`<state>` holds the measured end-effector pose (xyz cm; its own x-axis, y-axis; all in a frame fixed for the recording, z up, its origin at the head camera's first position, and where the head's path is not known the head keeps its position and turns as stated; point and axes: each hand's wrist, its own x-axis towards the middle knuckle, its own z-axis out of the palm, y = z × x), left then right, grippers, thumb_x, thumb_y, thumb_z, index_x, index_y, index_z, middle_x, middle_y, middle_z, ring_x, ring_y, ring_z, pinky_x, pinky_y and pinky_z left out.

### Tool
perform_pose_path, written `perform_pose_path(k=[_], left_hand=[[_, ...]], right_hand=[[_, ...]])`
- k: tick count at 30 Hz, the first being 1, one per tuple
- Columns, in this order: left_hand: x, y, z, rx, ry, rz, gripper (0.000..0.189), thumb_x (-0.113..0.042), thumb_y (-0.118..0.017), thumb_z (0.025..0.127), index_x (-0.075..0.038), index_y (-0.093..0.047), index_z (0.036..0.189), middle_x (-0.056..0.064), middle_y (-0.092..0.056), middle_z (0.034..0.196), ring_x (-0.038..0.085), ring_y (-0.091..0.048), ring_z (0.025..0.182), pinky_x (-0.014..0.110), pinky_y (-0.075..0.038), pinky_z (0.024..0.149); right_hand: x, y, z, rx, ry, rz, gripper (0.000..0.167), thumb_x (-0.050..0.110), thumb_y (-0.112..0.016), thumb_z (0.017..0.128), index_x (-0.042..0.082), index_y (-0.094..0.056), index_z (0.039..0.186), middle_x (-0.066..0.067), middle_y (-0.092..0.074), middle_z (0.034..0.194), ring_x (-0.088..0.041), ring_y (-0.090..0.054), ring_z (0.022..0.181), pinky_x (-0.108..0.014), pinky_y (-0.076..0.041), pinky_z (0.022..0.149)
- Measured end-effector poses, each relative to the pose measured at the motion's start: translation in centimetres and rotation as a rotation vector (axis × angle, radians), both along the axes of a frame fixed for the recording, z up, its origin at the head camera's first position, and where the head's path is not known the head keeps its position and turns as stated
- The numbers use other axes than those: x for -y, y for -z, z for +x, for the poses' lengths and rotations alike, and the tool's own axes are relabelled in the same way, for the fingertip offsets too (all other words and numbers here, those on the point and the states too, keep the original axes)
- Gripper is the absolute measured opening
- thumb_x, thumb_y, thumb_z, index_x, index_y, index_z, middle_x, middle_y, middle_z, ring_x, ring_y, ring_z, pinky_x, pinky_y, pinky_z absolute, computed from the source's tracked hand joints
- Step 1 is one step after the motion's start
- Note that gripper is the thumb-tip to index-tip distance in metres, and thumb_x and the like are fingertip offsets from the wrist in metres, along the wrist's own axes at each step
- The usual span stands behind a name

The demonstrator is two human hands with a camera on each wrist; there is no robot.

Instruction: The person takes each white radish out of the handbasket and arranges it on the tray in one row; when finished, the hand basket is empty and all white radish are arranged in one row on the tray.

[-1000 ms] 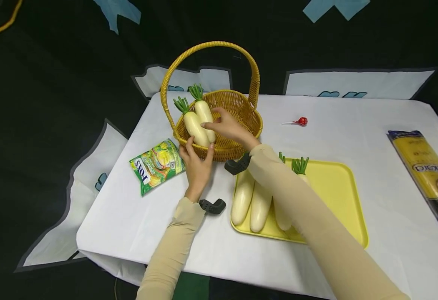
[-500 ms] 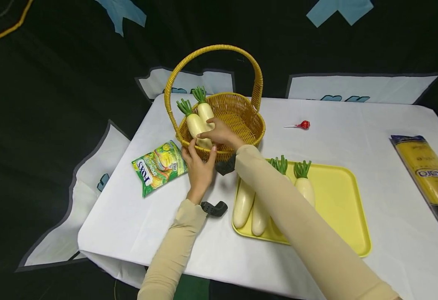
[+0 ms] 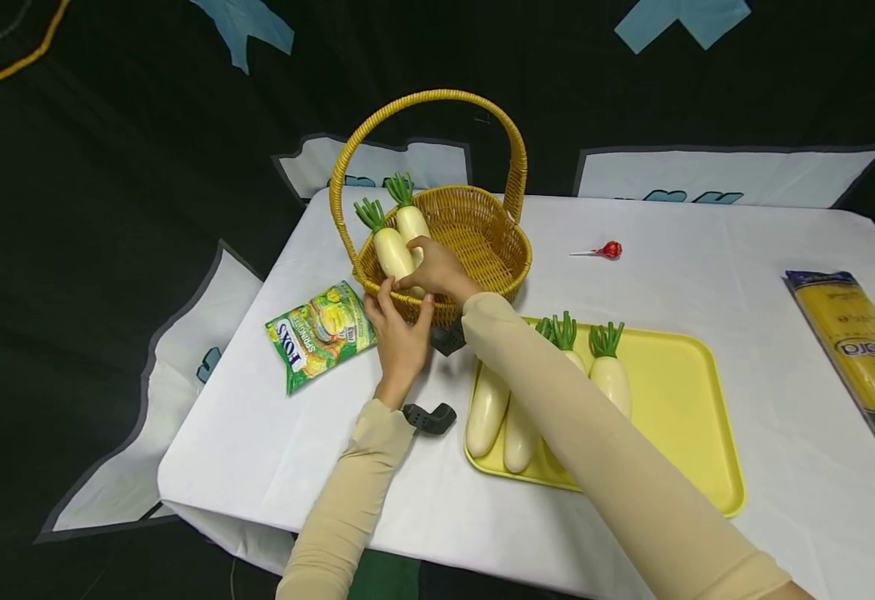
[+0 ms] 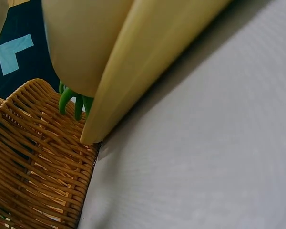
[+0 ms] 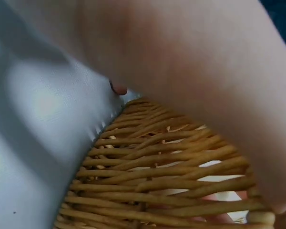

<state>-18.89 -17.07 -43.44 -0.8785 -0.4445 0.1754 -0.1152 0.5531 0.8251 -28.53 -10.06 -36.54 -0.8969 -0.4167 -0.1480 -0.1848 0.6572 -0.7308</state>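
Two white radishes [image 3: 393, 254] with green stems lean side by side in the left part of a yellow wicker basket [image 3: 482, 242]. My right hand [image 3: 441, 271] reaches in over the near rim and grips the lower part of the radishes; its palm side is hidden. Against the basket's near wall, my left hand [image 3: 402, 346] rests with thumb and fingers spread, the fingertips by the rim. In the left wrist view, the wicker wall [image 4: 43, 162] and green stems [image 4: 76, 102] show beyond pale shapes up close. The right wrist view shows wicker [image 5: 157, 181] below blurred skin.
A yellow tray [image 3: 681, 400] with several white radishes [image 3: 488, 412] lies under my right forearm. A green snack packet [image 3: 321, 335] is left of the basket. A red lollipop [image 3: 610, 249] and a yellow-blue pack [image 3: 857, 350] lie to the right on the white table.
My right hand has shifted down and slightly left along the radishes in the basket, and its fingers have drawn in. The left hand stays at the near rim. The view has shifted slightly.
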Motion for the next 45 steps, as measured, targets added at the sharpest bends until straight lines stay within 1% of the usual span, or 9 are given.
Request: perform_pose_path(k=[7,10,14,18,21,28,34,39,45], left_hand=[[-0.2,-0.1,0.0,-0.003,-0.008,-0.004,0.066,-0.058,-0.048,0.084,-0.029,-0.021,0.138,0.024,-0.003,0.148,0.046,-0.028,0.128,0.056,-0.037,0.093],[-0.2,-0.1,0.0,0.000,-0.004,-0.003,0.067,-0.058,-0.047,0.084,-0.029,-0.021,0.138,0.024,-0.003,0.147,0.046,-0.029,0.127,0.057,-0.037,0.093],[-0.1,-0.2,0.1,0.002,0.002,0.004,0.069,-0.062,-0.046,0.083,-0.028,-0.021,0.138,0.025,-0.002,0.147,0.048,-0.029,0.127,0.058,-0.036,0.093],[-0.2,-0.2,0.2,0.001,0.005,0.008,0.071,-0.066,-0.044,0.082,-0.029,-0.021,0.138,0.025,-0.002,0.147,0.048,-0.028,0.127,0.059,-0.036,0.093],[-0.3,-0.1,0.2,0.006,0.009,0.006,0.072,-0.067,-0.042,0.081,-0.030,-0.021,0.138,0.025,-0.001,0.147,0.048,-0.028,0.127,0.059,-0.036,0.092],[-0.3,0.0,-0.2,-0.006,-0.006,-0.004,0.071,-0.063,-0.046,0.082,-0.029,-0.021,0.139,0.025,-0.002,0.147,0.049,-0.026,0.128,0.059,-0.036,0.093],[-0.1,-0.1,-0.3,-0.014,-0.006,-0.004,0.071,-0.062,-0.047,0.083,-0.027,-0.021,0.139,0.025,-0.003,0.147,0.047,-0.026,0.128,0.058,-0.037,0.092],[0.1,-0.1,-0.4,-0.016,-0.011,0.014,0.070,-0.062,-0.046,0.083,-0.027,-0.022,0.139,0.024,-0.003,0.147,0.047,-0.028,0.127,0.058,-0.038,0.090],[-0.1,0.1,-0.4,0.002,0.004,0.028,0.071,-0.065,-0.045,0.081,-0.030,-0.020,0.139,0.024,-0.001,0.147,0.049,-0.034,0.121,0.056,-0.043,0.080]], right_hand=[[0.0,-0.2,0.0,-0.051,-0.027,0.054,0.077,0.032,-0.076,0.072,0.015,-0.038,0.136,-0.010,-0.052,0.129,-0.025,-0.053,0.111,-0.036,-0.045,0.089],[0.0,0.0,-0.3,-0.044,-0.025,0.023,0.076,0.032,-0.076,0.072,0.017,-0.038,0.136,-0.010,-0.050,0.131,-0.026,-0.052,0.112,-0.037,-0.045,0.089],[-0.4,0.7,-0.6,0.000,0.010,-0.096,0.074,0.030,-0.077,0.071,0.021,-0.041,0.135,-0.009,-0.048,0.134,-0.021,-0.053,0.107,-0.034,-0.046,0.084],[-1.1,1.2,-0.7,0.130,0.046,-0.294,0.070,0.022,-0.074,0.074,0.024,-0.042,0.135,-0.014,-0.052,0.126,-0.017,-0.054,0.074,-0.030,-0.048,0.065],[-1.8,1.2,-0.7,0.247,0.065,-0.416,0.066,0.018,-0.070,0.078,0.026,-0.041,0.136,-0.016,-0.051,0.123,-0.017,-0.055,0.064,-0.030,-0.050,0.060],[-3.5,0.5,-1.4,0.419,0.133,-0.573,0.060,0.019,-0.066,0.081,0.032,-0.041,0.134,-0.013,-0.046,0.130,-0.028,-0.061,0.100,-0.042,-0.051,0.082],[-5.3,-0.5,-1.8,0.491,0.165,-0.704,0.053,0.021,-0.063,0.083,0.037,-0.045,0.129,-0.009,-0.057,0.121,-0.023,-0.063,0.097,-0.039,-0.050,0.085],[-6.7,-1.4,-0.9,0.569,0.115,-0.801,0.051,0.021,-0.061,0.085,0.037,-0.043,0.130,-0.009,-0.058,0.116,-0.020,-0.064,0.090,-0.035,-0.052,0.078],[-10.1,-3.3,2.2,0.613,0.023,-0.899,0.052,0.016,-0.055,0.089,0.031,-0.038,0.135,-0.005,-0.060,0.099,-0.016,-0.063,0.081,-0.029,-0.051,0.068]])
